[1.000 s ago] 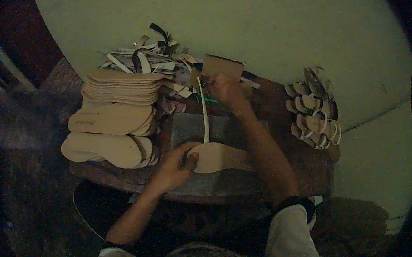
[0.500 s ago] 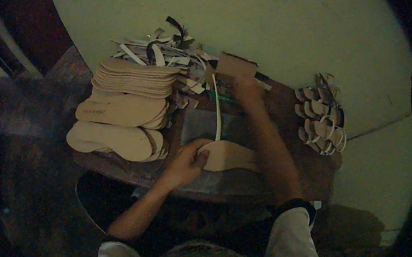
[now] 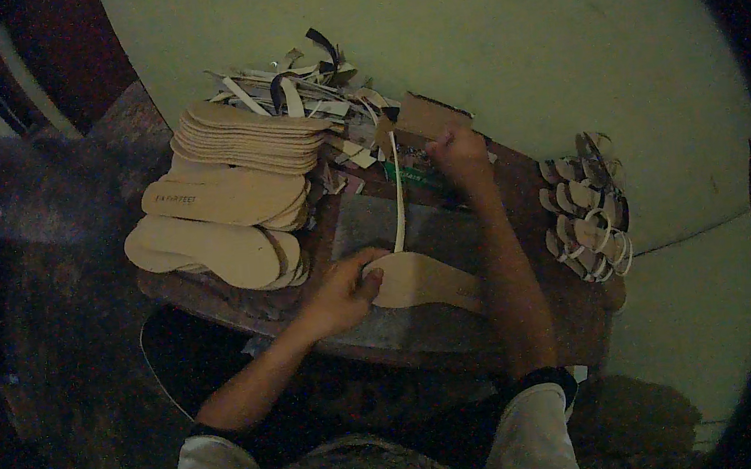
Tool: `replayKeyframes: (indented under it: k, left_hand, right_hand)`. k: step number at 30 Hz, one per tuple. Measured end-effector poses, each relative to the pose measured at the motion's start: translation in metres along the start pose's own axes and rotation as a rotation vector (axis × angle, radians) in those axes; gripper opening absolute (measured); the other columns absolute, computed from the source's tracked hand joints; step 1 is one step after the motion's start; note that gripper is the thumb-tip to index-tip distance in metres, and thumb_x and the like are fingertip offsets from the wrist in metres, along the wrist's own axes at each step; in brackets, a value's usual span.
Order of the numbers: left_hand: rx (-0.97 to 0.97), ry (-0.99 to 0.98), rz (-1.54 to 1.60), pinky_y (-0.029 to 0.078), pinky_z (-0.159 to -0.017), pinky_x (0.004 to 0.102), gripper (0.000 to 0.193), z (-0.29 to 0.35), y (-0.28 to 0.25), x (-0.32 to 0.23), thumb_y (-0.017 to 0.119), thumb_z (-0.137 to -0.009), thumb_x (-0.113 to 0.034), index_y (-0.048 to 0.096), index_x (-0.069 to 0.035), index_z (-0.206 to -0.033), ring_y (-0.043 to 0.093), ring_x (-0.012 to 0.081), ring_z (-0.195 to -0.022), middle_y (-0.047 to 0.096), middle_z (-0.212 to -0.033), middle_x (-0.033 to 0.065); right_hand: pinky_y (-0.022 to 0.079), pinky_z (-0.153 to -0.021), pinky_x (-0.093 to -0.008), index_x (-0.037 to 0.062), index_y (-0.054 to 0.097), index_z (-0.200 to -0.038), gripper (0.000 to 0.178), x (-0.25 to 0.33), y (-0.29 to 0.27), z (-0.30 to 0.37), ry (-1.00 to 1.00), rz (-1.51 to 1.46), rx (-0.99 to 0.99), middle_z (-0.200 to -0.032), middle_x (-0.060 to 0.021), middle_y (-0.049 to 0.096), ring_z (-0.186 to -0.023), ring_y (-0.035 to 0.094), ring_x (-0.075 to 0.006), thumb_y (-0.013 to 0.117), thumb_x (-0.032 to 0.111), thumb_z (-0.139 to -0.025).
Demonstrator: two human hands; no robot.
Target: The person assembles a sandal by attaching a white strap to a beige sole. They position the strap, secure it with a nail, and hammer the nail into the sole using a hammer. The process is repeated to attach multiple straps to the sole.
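A tan shoe insole [image 3: 424, 280] lies across the dark grey pad at the near middle of the table. My left hand [image 3: 342, 293] is closed on its left end, thumb on top. From that end a narrow white strip [image 3: 399, 192] runs away toward the far side; its near end meets the insole by my fingers. My right hand [image 3: 463, 157] is at the near side of a small open cardboard box [image 3: 433, 115], fingers curled together. Whatever they may hold is too small to make out. My right forearm hides the insole's right end.
Stacked tan insoles [image 3: 247, 138] stand on the table's left, with more insoles [image 3: 207, 249] nearer. Behind them is a heap of scrap strips [image 3: 292, 94]. A green packet [image 3: 410, 173] lies by the box. Strappy sandals [image 3: 583, 207] are piled at the right edge, beside a pale wall [image 3: 554, 31].
My right hand, blurred before, has drawn slightly right and nearer from the box, and its fingers now show curled. My left hand keeps its hold on the insole.
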State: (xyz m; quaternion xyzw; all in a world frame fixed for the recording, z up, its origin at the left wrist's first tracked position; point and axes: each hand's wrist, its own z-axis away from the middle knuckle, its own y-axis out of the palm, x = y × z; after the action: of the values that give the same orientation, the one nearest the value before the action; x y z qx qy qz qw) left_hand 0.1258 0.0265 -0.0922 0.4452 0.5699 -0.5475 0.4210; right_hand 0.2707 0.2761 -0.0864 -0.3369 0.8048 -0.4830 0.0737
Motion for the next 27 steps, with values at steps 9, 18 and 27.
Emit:
replayKeyframes:
  k: [9, 18, 27]
  left_hand:
    - [-0.024, 0.009, 0.010, 0.047, -0.069, 0.0317, 0.024, 0.002, -0.002, 0.003, 0.048, -0.090, -0.015, 0.053, -0.005, -0.112, 0.060, 0.0186, -0.080, 0.062, -0.092, 0.0126]
    - [0.042, -0.117, -0.047, 0.046, -0.074, 0.0316, 0.023, 0.000, -0.007, -0.015, 0.049, -0.089, -0.011, 0.053, -0.005, -0.111, 0.059, 0.0177, -0.085, 0.062, -0.092, 0.0124]
    - [0.081, -0.191, 0.031, 0.048, -0.071, 0.0304, 0.028, 0.001, -0.008, -0.015, 0.050, -0.091, -0.020, 0.052, -0.007, -0.116, 0.057, 0.0136, -0.081, 0.061, -0.095, 0.0069]
  right_hand:
    - [0.045, -0.057, -0.0244, 0.0057, 0.061, -0.085, 0.011, -0.006, -0.041, 0.024, 0.310, -0.820, 0.180, -0.078, -0.0039, 0.060, -0.067, 0.055, -0.0108, 0.061, 0.017, -0.083]
    - [0.049, -0.074, -0.0281, 0.0036, 0.065, -0.094, 0.015, 0.059, -0.107, 0.097, 0.576, -0.902, 0.407, -0.087, -0.0050, 0.066, -0.081, 0.061, -0.0138, 0.063, 0.014, -0.083]
    - [0.048, -0.075, -0.0278, 0.0042, 0.066, -0.091, 0.014, 0.092, -0.097, 0.129, 0.304, -0.825, 0.388, -0.089, -0.0076, 0.065, -0.082, 0.061, -0.0160, 0.066, 0.006, -0.077]
